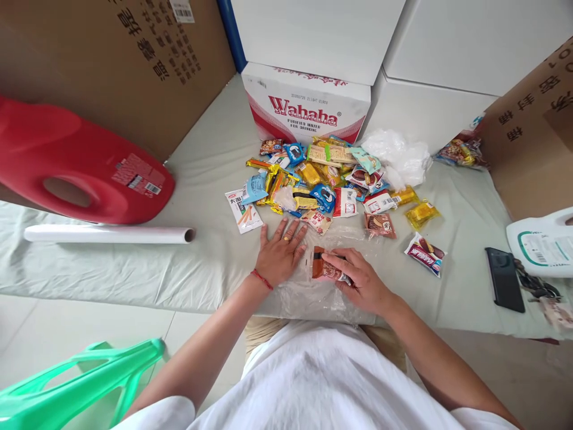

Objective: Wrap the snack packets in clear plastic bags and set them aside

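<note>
on the clear plastic bag (313, 295), my left hand (281, 254) lies flat, fingers spread; my right hand (360, 280) pinches a brown snack packet (324, 267).

A storeroom, by the look: stacked brown cardboard cartons (134, 65), a red-and-white Wahaha water box (304, 107), white boxes (447, 48).

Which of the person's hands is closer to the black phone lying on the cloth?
The right hand. It rests on a brown snack packet, with the phone farther out on that same side. The left hand lies flat on the clear bag, beyond the right hand from the phone.
</note>
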Demonstrator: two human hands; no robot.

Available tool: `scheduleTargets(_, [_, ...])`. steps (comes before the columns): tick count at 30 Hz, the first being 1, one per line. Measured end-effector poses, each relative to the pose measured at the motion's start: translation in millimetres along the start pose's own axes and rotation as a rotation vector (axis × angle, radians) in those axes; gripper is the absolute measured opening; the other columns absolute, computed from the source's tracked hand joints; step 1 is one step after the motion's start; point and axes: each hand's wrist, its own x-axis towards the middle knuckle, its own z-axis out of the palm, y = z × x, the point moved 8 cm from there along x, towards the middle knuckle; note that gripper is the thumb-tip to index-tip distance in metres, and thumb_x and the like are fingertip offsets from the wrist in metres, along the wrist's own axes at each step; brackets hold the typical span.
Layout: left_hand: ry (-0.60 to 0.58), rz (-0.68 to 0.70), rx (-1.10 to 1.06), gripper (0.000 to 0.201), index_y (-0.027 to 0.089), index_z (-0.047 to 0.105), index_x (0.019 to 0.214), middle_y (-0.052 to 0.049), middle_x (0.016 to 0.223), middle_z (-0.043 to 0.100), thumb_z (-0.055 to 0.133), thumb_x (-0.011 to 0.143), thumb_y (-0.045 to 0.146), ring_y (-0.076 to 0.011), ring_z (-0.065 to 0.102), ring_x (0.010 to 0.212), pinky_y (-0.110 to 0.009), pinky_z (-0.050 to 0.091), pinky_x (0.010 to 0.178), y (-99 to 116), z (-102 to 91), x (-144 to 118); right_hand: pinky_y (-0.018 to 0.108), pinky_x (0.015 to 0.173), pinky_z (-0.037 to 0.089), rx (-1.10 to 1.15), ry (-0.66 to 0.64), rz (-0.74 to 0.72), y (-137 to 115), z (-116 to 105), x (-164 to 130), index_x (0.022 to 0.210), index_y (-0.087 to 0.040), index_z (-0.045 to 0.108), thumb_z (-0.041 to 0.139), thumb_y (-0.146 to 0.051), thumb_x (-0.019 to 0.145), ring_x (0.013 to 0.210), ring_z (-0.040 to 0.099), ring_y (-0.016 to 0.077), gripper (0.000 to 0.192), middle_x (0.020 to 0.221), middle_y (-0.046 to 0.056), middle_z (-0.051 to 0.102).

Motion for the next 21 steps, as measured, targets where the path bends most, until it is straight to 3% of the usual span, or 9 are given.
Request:
scheduleTargets(5, [-0.015, 0.022, -0.009, 0.055, 0.031, 0.033, 0.159, -0.007, 0.166, 0.034, 0.025, 0.106, 0.045, -0.0331, 0.025, 0.156, -0.075, 0.002, 0.120, -4.0, 0.5, -1.4, 0.040, 0.102, 0.053, 0.155, -0.384, 0.083, 15.5, -0.6, -20.4, 0.150, -0.032, 0.051, 0.058, -0.031, 0.101, 0.118, 0.062, 0.0232, 0.050, 0.133, 0.010, 0.064])
scheduleTargets(8, [-0.037, 0.056, -0.011, 0.059, 0.031, 0.033, 0.159, -0.007, 0.167, 0.030, 0.028, 0.105, 0.053, -0.0339, 0.022, 0.157, -0.076, -0.001, 0.119, -5.5, 1.5, -3.2, 0.038, 0.102, 0.053, 0.133, -0.436, 0.144, 23.5, -24.9, -36.6, 0.147, -0.032, 0.056, 0.057, -0.034, 0.102, 0.119, 0.063, 0.0230, 0.045, 0.133, 0.010, 0.065])
scheduleTargets(11, [-0.059, 0.060, -0.010, 0.063, 0.033, 0.032, 0.159, -0.007, 0.168, 0.026, 0.031, 0.103, 0.060, -0.0358, 0.019, 0.157, -0.077, -0.001, 0.118, -6.7, 2.7, -3.8, 0.037, 0.103, 0.053, 0.123, -0.318, 0.188, 19.9, -47.8, -34.1, 0.148, -0.034, 0.055, 0.057, -0.036, 0.102, 0.120, 0.063, 0.0225, 0.046, 0.133, 0.009, 0.065])
scheduleTargets(14, [-0.073, 0.049, -0.001, 0.063, 0.034, 0.030, 0.160, -0.007, 0.169, 0.025, 0.029, 0.103, 0.060, -0.0361, 0.019, 0.157, -0.078, -0.001, 0.117, -6.8, 3.9, -3.2, 0.041, 0.106, 0.051, 0.070, 0.006, 0.190, 11.8, -59.2, -14.4, 0.150, -0.034, 0.051, 0.058, -0.034, 0.102, 0.123, 0.061, 0.0241, 0.049, 0.135, 0.009, 0.062])
scheduleTargets(16, [-0.080, 0.047, 0.008, 0.060, 0.034, 0.030, 0.160, -0.007, 0.169, 0.024, 0.027, 0.104, 0.057, -0.0355, 0.019, 0.157, -0.078, -0.002, 0.117, -6.3, 4.3, -2.8, 0.043, 0.107, 0.049, 0.002, 0.129, 0.142, 8.7, -46.7, -1.5, 0.152, -0.034, 0.047, 0.056, -0.029, 0.101, 0.126, 0.058, 0.0255, 0.052, 0.138, 0.010, 0.059])
scheduleTargets(17, [-0.082, 0.049, 0.011, 0.059, 0.034, 0.030, 0.160, -0.007, 0.169, 0.024, 0.026, 0.105, 0.055, -0.0351, 0.019, 0.157, -0.077, -0.002, 0.117, -6.2, 4.3, -2.7, 0.045, 0.107, 0.049, -0.046, 0.128, 0.101, 8.5, -33.9, 4.1, 0.153, -0.033, 0.046, 0.056, -0.027, 0.101, 0.127, 0.057, 0.0264, 0.053, 0.138, 0.011, 0.058])
scheduleTargets(21, [-0.075, 0.055, 0.002, 0.056, 0.033, 0.032, 0.160, -0.008, 0.169, 0.023, 0.024, 0.106, 0.049, -0.0342, 0.021, 0.157, -0.076, 0.002, 0.118, -8.4, 1.7, -3.7, 0.060, 0.113, 0.038, -0.287, -0.044, -0.019, 20.8, 20.3, 11.5, 0.150, -0.027, 0.050, 0.055, -0.024, 0.099, 0.128, 0.052, 0.0304, 0.051, 0.137, 0.015, 0.057])
